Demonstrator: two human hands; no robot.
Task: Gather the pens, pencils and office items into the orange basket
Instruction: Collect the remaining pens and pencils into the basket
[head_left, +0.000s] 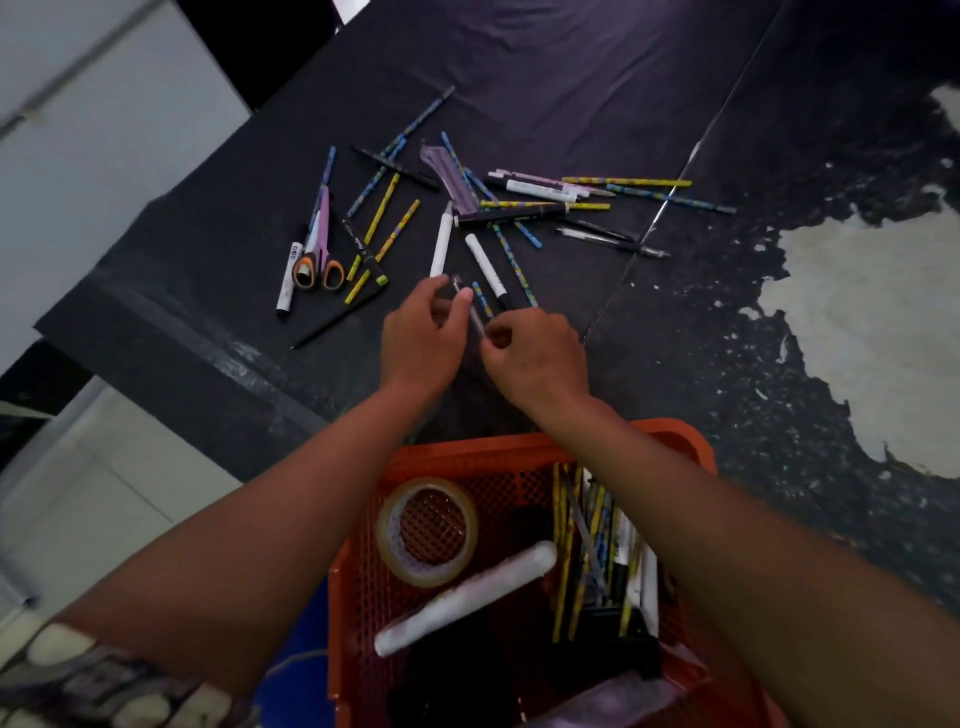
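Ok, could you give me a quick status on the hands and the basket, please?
Left hand and right hand both pinching one pen. Orange basket part-filled; many pens, scissors still out. Nothing in the way.

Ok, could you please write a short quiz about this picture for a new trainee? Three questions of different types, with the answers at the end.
1. True or false: the scissors with orange handles are already in the orange basket.
2. Multiple choice: which item lies in the basket? A) a roll of tape B) a stapler C) a calculator
3. Short answer: what are the left hand and the right hand both holding?

Key
1. False: they lie on the dark table.
2. A
3. One thin pen, pinched between them.
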